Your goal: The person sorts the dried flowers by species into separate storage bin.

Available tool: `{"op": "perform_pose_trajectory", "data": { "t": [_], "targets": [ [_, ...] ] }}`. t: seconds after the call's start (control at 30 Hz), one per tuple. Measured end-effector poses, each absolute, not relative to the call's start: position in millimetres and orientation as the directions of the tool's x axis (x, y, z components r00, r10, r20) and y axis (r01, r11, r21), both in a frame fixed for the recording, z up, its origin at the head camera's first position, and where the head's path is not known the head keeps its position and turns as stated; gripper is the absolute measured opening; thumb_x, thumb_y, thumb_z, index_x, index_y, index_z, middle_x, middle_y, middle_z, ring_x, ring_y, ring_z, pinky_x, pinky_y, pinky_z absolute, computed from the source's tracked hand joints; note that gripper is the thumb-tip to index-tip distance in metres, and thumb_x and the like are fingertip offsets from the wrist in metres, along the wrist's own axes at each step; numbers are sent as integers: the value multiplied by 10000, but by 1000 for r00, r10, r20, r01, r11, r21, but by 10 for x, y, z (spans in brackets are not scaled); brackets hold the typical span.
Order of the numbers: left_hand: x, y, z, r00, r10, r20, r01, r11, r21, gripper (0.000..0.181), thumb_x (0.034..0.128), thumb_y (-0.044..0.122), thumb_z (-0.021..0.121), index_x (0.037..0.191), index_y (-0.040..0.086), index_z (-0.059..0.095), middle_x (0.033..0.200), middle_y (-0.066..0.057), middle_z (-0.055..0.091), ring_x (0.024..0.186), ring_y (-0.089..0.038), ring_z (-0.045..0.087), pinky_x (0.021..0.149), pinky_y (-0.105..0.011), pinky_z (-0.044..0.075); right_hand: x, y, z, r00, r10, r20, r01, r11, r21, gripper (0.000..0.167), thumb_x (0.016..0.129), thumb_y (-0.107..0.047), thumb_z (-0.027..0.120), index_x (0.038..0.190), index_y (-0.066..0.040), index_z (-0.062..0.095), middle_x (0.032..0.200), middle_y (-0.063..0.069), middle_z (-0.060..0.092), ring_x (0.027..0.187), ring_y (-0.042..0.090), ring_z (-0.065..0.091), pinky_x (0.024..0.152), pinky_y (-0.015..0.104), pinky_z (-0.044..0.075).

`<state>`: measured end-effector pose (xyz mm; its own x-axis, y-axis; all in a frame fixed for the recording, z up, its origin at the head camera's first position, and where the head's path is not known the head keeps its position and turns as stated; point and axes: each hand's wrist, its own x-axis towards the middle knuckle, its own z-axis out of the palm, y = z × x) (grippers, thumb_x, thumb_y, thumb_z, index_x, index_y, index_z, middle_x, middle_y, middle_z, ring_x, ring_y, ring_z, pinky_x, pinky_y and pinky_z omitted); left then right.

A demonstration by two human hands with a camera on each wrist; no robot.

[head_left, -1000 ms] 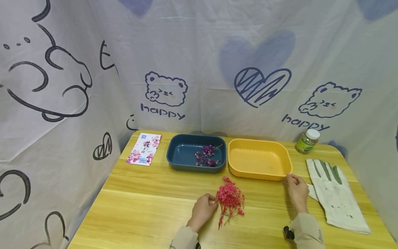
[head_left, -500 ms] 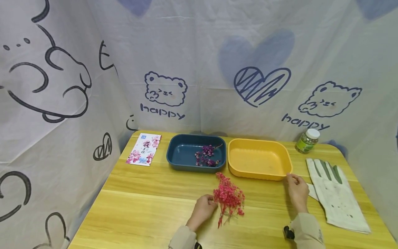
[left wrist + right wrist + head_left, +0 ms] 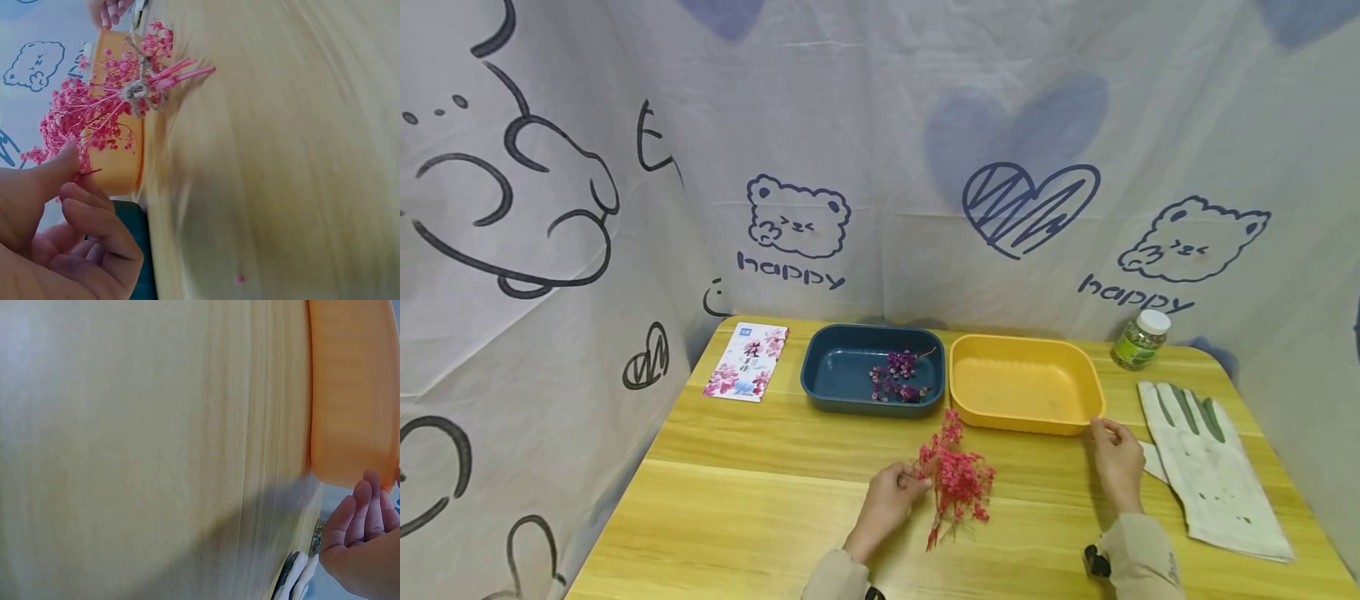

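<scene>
Left hand [image 3: 883, 504]: thumb and fingers pinch a sprig at the edge of the pink flower bunch [image 3: 957, 479], its stems bound with twine [image 3: 135, 92]. Bunch located in front of the yellow tray [image 3: 1026, 390], stem ends pointing away from it. Right hand [image 3: 1118, 462]: fingers touch that tray's near right corner; whether they pinch it cannot be told, thumb mostly hidden. Blue tray [image 3: 842, 375], just left of yellow, contains purple flower sprigs [image 3: 901, 389]. White glove [image 3: 1206, 479] lies right of the right hand; lidded jar [image 3: 1139, 343] stands behind.
</scene>
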<state>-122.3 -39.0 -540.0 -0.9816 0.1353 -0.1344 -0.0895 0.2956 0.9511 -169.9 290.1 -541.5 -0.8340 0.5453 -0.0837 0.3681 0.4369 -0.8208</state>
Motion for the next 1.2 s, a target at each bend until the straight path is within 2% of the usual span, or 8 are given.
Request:
{"op": "perform_pose_trajectory", "data": {
  "t": [0.1, 0.33, 0.63, 1.03, 1.2],
  "targets": [
    [-1236, -377, -5369, -988, 112, -106, -72, 275, 959, 216, 872, 157, 686, 926, -41, 620, 700, -62, 586, 527, -104, 475, 456, -181, 391, -1693, 2899, -5406, -837, 541, -87, 366, 434, -823, 542, 982, -428, 439, 1248, 31, 551, 1008, 215, 623, 694, 77, 497, 566, 219, 406],
    [-1280, -355, -5297, -997, 68, -48, -28, 263, 965, 211, 886, 175, 676, 936, -25, 630, 746, -50, 577, 611, -92, 488, 518, -195, 417, -1673, 2888, -5383, -844, 526, -101, 359, 416, -836, 558, 981, -448, 426, 1274, 14, 537, 1064, 221, 613, 676, 18, 486, 565, 212, 423],
    [-1394, -293, -5251, -994, 103, -28, -1, 255, 967, 229, 914, 167, 640, 1008, -41, 629, 821, -59, 583, 706, -113, 500, 585, -209, 431, -1669, 2889, -5380, -843, 526, -109, 366, 413, -834, 569, 978, -463, 417, 1278, 7, 533, 1054, 199, 613, 696, 43, 493, 571, 215, 425],
    [-1758, -108, -5095, -984, 177, 10, 68, 325, 943, 272, 952, 194, 587, 1078, -45, 612, 900, -108, 621, 655, -106, 509, 583, -231, 442, -1697, 2898, -5425, -840, 534, -96, 366, 426, -827, 567, 978, -458, 422, 1255, 20, 546, 1033, 211, 621, 708, 77, 499, 570, 218, 414],
    [-1936, -15, -5016, -980, 200, 5, 70, 318, 945, 239, 954, 175, 583, 1059, -37, 618, 821, -83, 619, 635, -154, 544, 561, -217, 427, -1696, 2900, -5427, -836, 542, -86, 363, 428, -828, 547, 978, -445, 435, 1243, 18, 556, 1050, 226, 628, 673, 22, 480, 564, 195, 410]
  ]
}}
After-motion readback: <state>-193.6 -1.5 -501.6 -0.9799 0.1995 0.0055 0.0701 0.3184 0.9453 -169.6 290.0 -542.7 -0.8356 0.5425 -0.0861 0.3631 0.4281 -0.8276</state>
